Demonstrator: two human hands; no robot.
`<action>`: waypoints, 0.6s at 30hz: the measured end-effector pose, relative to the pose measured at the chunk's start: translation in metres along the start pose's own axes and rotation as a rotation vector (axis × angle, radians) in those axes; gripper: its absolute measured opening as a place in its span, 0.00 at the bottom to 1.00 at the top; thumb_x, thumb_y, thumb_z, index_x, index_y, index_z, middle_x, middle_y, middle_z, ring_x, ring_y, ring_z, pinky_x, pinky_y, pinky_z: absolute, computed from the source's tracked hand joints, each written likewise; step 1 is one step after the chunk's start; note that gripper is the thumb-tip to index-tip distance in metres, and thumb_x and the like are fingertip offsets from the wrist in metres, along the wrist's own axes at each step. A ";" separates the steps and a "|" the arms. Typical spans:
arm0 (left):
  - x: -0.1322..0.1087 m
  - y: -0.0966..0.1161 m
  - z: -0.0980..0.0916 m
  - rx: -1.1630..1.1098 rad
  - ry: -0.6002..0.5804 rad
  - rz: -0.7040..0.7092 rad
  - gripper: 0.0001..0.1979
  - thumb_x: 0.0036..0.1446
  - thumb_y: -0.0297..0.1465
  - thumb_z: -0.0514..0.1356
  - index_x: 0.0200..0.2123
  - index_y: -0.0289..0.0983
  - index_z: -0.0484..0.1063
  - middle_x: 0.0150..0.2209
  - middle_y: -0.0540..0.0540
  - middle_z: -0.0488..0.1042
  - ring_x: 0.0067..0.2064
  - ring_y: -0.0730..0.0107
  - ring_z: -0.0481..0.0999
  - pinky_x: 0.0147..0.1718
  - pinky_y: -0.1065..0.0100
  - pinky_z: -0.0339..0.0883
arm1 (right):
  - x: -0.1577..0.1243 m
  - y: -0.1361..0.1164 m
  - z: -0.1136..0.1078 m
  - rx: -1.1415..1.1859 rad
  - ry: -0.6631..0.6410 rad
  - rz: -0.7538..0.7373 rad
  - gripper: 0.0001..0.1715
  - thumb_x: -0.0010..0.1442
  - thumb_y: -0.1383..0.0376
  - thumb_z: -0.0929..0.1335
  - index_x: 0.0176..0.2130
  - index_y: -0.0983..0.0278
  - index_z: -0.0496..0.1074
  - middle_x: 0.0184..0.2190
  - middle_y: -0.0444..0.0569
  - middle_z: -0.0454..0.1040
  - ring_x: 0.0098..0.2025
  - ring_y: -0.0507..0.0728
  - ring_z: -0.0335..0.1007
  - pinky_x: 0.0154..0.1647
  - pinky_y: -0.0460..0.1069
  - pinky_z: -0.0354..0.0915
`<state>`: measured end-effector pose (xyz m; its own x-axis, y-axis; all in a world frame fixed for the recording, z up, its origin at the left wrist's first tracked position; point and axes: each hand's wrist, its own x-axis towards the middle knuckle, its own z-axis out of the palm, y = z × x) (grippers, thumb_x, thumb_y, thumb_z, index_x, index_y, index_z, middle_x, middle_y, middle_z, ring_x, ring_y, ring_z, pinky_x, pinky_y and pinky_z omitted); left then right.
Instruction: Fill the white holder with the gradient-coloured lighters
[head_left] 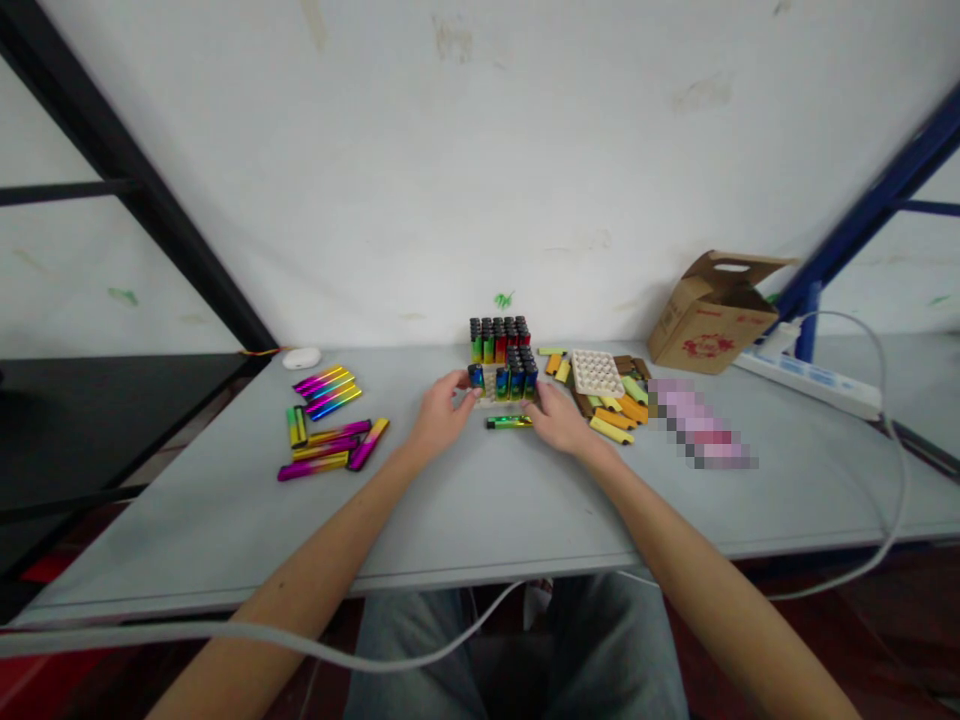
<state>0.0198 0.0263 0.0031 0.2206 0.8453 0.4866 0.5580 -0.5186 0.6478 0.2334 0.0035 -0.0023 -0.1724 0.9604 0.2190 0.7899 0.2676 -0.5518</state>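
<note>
Now both hands hold a tray full of lighters.
The left hand point(442, 412) and right hand point(559, 420) are closed on the two sides of the tray point(489, 388). Lighters point(501, 345) stand up in it, packed at the back. A green lighter point(508, 422) lies just in front of the tray. A bump or a tilt could knock the standing ones over. A finger could also push the green one away.

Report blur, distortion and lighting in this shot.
Head view: soft, even light, no glare or hard shadows; the wide lens slants the black frame and blue post; left hand, right hand and lighters look small and soft; a patch on the table is pixelated.
</note>
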 end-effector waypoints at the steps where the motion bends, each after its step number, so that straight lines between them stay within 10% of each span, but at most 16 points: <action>1: 0.003 0.000 0.003 -0.012 -0.002 -0.001 0.10 0.58 0.35 0.55 0.40 0.36 0.70 0.39 0.45 0.76 0.42 0.64 0.75 0.44 0.63 0.68 | -0.001 -0.001 -0.001 -0.041 -0.040 -0.017 0.27 0.63 0.58 0.58 0.54 0.74 0.64 0.53 0.66 0.69 0.58 0.66 0.62 0.60 0.58 0.55; 7: 0.007 -0.005 0.012 -0.005 -0.045 -0.010 0.09 0.58 0.33 0.56 0.39 0.37 0.72 0.39 0.45 0.78 0.42 0.63 0.76 0.44 0.62 0.68 | -0.006 -0.002 0.002 -0.156 -0.085 -0.017 0.37 0.63 0.55 0.59 0.62 0.78 0.53 0.61 0.70 0.60 0.66 0.70 0.49 0.64 0.60 0.48; 18: 0.005 -0.014 0.015 0.203 -0.089 0.094 0.09 0.58 0.32 0.57 0.38 0.36 0.74 0.41 0.41 0.76 0.46 0.56 0.72 0.50 0.56 0.65 | -0.006 -0.003 0.002 -0.155 -0.055 -0.038 0.36 0.61 0.56 0.62 0.60 0.75 0.55 0.57 0.67 0.65 0.61 0.69 0.57 0.59 0.59 0.53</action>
<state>0.0254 0.0396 -0.0121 0.3437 0.8069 0.4803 0.6790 -0.5669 0.4665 0.2312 -0.0033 -0.0035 -0.2326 0.9536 0.1910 0.8625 0.2930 -0.4126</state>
